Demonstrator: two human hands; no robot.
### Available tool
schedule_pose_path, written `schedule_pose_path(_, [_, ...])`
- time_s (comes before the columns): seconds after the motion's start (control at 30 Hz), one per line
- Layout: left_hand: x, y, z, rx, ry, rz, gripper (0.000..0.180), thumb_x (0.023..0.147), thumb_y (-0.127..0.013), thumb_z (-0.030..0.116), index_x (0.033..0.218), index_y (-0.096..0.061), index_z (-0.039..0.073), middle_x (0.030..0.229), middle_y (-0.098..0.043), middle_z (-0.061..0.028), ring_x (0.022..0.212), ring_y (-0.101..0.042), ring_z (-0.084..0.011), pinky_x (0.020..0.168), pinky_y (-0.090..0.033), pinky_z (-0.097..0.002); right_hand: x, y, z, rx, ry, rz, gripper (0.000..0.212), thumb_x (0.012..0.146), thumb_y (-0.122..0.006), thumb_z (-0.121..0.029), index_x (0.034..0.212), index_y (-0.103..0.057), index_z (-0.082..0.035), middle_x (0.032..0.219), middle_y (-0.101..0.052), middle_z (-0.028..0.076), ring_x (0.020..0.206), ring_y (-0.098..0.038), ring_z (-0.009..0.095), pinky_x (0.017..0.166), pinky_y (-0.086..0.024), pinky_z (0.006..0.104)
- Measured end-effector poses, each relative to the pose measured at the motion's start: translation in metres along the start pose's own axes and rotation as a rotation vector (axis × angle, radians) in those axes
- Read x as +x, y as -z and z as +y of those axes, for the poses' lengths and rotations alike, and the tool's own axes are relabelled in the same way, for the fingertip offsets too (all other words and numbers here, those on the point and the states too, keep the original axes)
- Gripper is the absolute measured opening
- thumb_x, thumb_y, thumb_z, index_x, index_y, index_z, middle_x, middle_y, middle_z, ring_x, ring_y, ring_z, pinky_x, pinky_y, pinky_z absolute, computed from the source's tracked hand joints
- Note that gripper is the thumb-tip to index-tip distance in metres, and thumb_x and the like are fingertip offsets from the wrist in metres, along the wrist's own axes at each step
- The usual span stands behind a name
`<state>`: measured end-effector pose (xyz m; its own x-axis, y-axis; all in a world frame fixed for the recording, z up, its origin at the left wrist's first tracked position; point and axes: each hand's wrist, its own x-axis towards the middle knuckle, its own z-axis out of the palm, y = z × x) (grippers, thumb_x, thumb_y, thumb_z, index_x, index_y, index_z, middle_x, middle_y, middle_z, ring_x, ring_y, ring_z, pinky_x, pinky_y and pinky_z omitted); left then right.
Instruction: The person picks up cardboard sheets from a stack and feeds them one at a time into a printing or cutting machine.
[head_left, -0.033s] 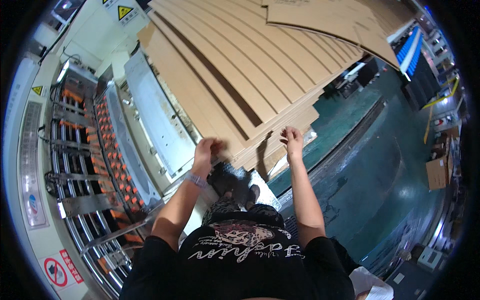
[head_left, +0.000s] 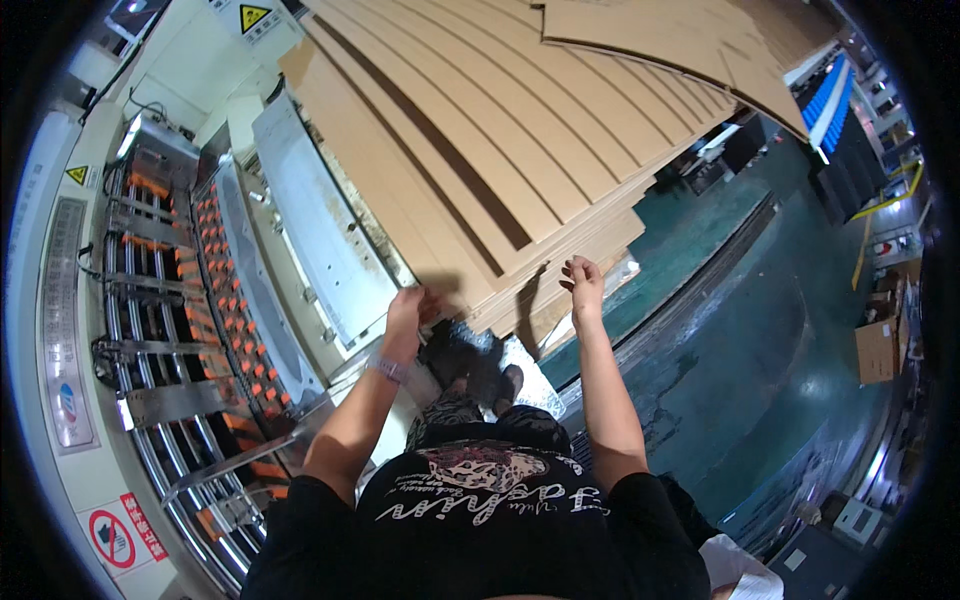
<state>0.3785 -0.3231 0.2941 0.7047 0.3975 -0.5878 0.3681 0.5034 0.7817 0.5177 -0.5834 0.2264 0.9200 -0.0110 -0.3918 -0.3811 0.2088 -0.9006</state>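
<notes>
A large stack of brown cardboard sheets (head_left: 520, 130) fans out in overlapping layers ahead of me. Close to its near left corner is my left hand (head_left: 408, 312), fingers reaching toward the cardboard and slightly blurred; no sheet shows in its grip, and whether it touches the edge is unclear. My right hand (head_left: 585, 287) hovers by the stack's near right side, its fingers loosely bent and apart from the thumb, holding nothing. A shadow falls on the layered sheet edges between the two hands.
At left stands a machine with metal rollers (head_left: 165, 350) and rows of orange pieces (head_left: 245, 300). A pale metal plate (head_left: 315, 220) lies between it and the stack. Another cardboard sheet (head_left: 660, 35) overhangs at the far right. Green floor (head_left: 740, 330) extends to the right, with a cardboard box (head_left: 876, 350).
The view has shifted slightly, so the stack sits a little further right and lower. My left hand has moved slightly down; my right hand stays almost in place.
</notes>
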Motion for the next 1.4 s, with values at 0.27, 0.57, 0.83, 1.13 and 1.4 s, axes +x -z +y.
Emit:
schedule_pose_path(0.27, [-0.020, 0.058, -0.050, 0.065, 0.167, -0.055, 0.020, 0.090, -0.048, 0.020, 0.099, -0.052, 0.003, 0.088, -0.062, -0.0084, 0.077, -0.061, -0.0173, 0.068, -0.048, -0.0288, 0.043, -0.047, 0.042, 0.337, -0.139, -0.205, 0.006, 0.087, -0.052, -0.011, 0.089, -0.050, -0.006, 0.082, -0.057, 0.006, 0.069, -0.055, 0.017, 0.064, -0.048, 0.0295])
schedule_pose_path(0.57, [0.033, 0.008, 0.010, 0.099, 0.034, -0.429, 0.043, 0.091, -0.044, 0.040, 0.111, -0.050, 0.003, 0.105, -0.059, -0.0089, 0.098, -0.057, -0.0172, 0.083, -0.046, -0.0302, 0.007, -0.078, -0.005, 0.460, 0.062, -0.153, 0.030, 0.087, -0.053, -0.011, 0.115, -0.048, -0.004, 0.109, -0.057, 0.007, 0.097, -0.057, 0.022, 0.083, -0.049, 0.0343])
schedule_pose_path(0.83, [0.080, -0.070, 0.026, -0.188, 0.029, -0.481, 0.025, 0.088, -0.050, 0.029, 0.098, -0.053, 0.006, 0.086, -0.058, -0.0062, 0.074, -0.057, -0.0135, 0.064, -0.049, -0.0266, -0.002, -0.086, -0.008, 0.355, -0.001, -0.075, 0.034, 0.094, -0.038, -0.030, 0.119, -0.045, -0.008, 0.114, -0.055, 0.008, 0.105, -0.053, 0.024, 0.089, -0.045, 0.0379])
schedule_pose_path(1.13, [0.097, -0.093, 0.028, 0.031, 0.064, -0.476, 0.038, 0.081, -0.061, 0.039, 0.080, -0.054, 0.002, 0.066, -0.056, -0.0041, 0.055, -0.053, -0.0105, 0.045, -0.045, -0.0260, 0.016, -0.058, -0.038, -0.393, 0.545, 0.373, 0.078, 0.071, -0.068, -0.006, 0.134, -0.022, -0.003, 0.132, -0.033, 0.015, 0.121, -0.036, 0.026, 0.100, -0.031, 0.0351])
schedule_pose_path(1.4, [0.080, -0.037, 0.061, -0.073, -0.197, -0.437, 0.025, 0.084, -0.059, 0.026, 0.084, -0.064, 0.002, 0.077, -0.062, 0.0002, 0.070, -0.056, -0.0077, 0.064, -0.046, -0.0227, -0.025, -0.103, -0.132, -0.751, 0.931, 0.448, 0.081, 0.071, -0.067, -0.006, 0.136, -0.019, 0.002, 0.138, -0.024, 0.019, 0.129, -0.025, 0.030, 0.106, -0.020, 0.0355])
